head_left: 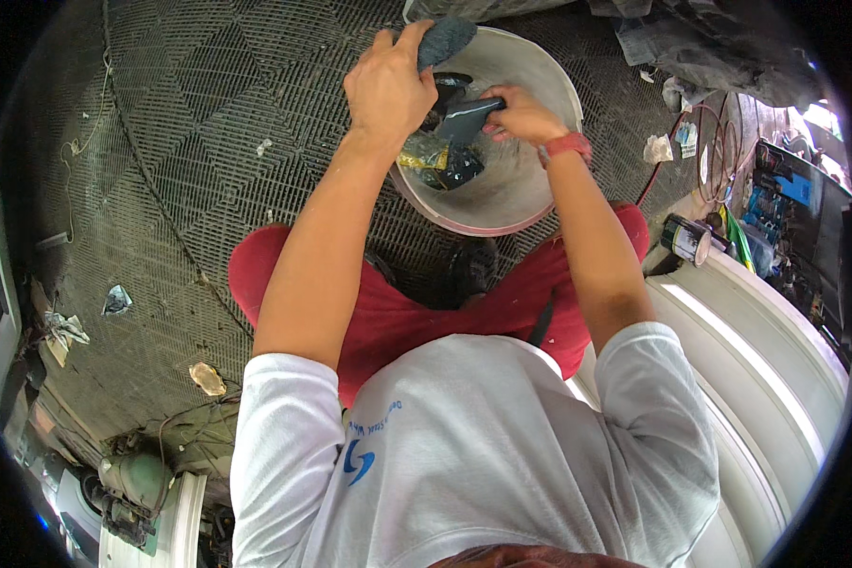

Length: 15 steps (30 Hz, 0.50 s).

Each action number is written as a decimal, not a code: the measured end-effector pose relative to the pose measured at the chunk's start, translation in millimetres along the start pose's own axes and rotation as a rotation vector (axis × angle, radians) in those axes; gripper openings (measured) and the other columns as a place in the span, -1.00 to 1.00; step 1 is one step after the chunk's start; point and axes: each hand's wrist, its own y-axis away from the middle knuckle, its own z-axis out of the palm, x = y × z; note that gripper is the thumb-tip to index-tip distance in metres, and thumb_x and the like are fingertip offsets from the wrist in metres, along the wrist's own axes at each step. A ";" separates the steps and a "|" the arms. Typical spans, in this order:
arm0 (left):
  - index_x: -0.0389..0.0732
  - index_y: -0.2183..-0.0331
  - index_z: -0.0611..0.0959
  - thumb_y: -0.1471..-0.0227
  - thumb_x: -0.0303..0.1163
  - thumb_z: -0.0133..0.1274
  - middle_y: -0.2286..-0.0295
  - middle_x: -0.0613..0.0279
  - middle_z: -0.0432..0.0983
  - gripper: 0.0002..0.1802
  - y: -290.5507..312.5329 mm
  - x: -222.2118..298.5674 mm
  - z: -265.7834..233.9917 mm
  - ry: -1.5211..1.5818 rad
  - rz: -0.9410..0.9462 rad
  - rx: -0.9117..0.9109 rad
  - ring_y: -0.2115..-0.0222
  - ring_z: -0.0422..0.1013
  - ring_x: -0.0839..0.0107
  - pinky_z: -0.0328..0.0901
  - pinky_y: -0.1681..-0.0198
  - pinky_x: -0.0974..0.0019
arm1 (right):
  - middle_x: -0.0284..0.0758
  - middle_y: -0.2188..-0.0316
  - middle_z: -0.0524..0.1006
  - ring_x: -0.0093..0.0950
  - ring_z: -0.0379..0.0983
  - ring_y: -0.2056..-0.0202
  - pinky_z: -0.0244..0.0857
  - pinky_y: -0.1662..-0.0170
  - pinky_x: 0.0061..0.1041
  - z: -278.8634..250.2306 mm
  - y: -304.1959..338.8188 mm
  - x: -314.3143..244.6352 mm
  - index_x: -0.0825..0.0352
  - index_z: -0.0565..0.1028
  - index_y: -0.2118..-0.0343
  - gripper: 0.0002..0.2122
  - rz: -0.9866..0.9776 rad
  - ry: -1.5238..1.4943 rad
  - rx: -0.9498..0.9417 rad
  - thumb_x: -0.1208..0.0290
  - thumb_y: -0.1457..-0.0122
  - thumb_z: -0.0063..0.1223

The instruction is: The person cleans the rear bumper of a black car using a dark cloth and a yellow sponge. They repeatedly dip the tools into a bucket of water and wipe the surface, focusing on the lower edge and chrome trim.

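Note:
A round white bucket (540, 194) stands on the floor in front of me, between my knees. At its far left rim, my left hand (391, 83) is closed on a dark grey fuzzy pad (447, 43), which looks like a sponge or folded cloth. Inside the opening, my right hand (523, 115) pinches a flat, dark grey panel (471, 120) by its right edge. The panel's exact kind is unclear. Beneath it lie a shiny black piece (462, 168) and some clear and yellow plastic wrapping (424, 156). Another black piece (452, 83) rests behind the panel.
Dark ribbed matting (246, 114) covers the floor. Black plastic sheeting (719, 57) lies at the far right. A paint can (686, 239) and long white panels (738, 350) are at my right. Crumpled scraps (208, 379) are scattered at left, and a hose (705, 161) curls at right.

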 end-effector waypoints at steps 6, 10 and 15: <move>0.15 -0.28 0.57 -0.13 -0.15 0.34 0.02 -0.06 0.61 -0.32 -5.3 0.3 -10.5 -0.067 0.004 -0.135 -0.04 0.59 -0.13 0.53 -0.04 -0.15 | -0.22 0.07 0.65 -0.44 0.69 0.25 0.69 0.15 -0.45 -3.5 72.5 -10.7 0.45 0.41 -0.31 -0.55 -0.162 -0.545 0.103 0.49 -0.42 0.17; 0.18 -0.34 0.56 -0.19 0.11 0.26 -0.12 -0.13 0.58 -0.27 -11.4 5.5 -38.0 -0.156 0.043 -0.249 -0.22 0.49 -0.14 0.47 -0.18 -0.19 | -0.27 0.11 0.65 -0.47 0.66 0.33 0.68 0.14 -0.44 -7.6 103.4 -12.2 0.45 0.45 -0.25 -0.57 -0.134 -0.593 0.124 0.31 -0.45 0.23; 0.30 -0.32 0.60 -0.19 0.12 0.28 -0.18 -0.12 0.56 -0.31 -15.4 -3.6 -54.6 -0.126 0.096 -0.222 -0.22 0.50 -0.10 0.47 -0.20 -0.17 | -0.31 0.10 0.65 -0.51 0.64 0.26 0.65 0.14 -0.39 -1.4 120.4 -6.3 0.41 0.50 -0.21 -0.59 -0.161 -0.725 0.196 0.28 -0.44 0.26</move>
